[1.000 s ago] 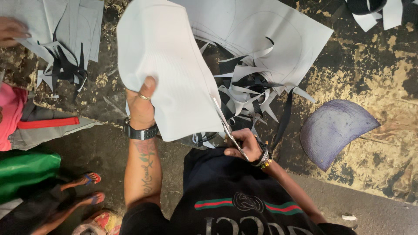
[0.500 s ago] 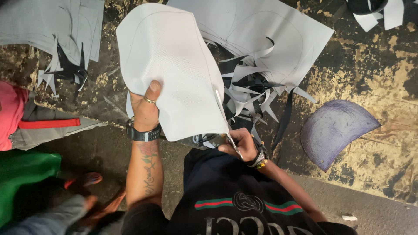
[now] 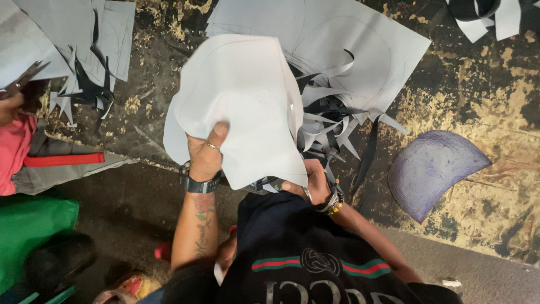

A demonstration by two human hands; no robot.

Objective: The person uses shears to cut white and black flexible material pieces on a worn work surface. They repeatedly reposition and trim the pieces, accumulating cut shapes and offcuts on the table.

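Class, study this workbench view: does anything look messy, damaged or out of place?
Yes. A tangle of cut strips lies loose on the bench beyond the white sheet held in the left hand, and the bench top is badly worn and blotched.

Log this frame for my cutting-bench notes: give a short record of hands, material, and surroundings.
left hand: grips the lower edge of a white cut sheet, thumb on top
right hand: under the sheet's lower right corner, mostly hidden; tool not visible
bench: dark, worn, flaking
offcuts: strips piled behind the sheet
purple template: curved piece lying flat at right
co-worker's hand: far left edge
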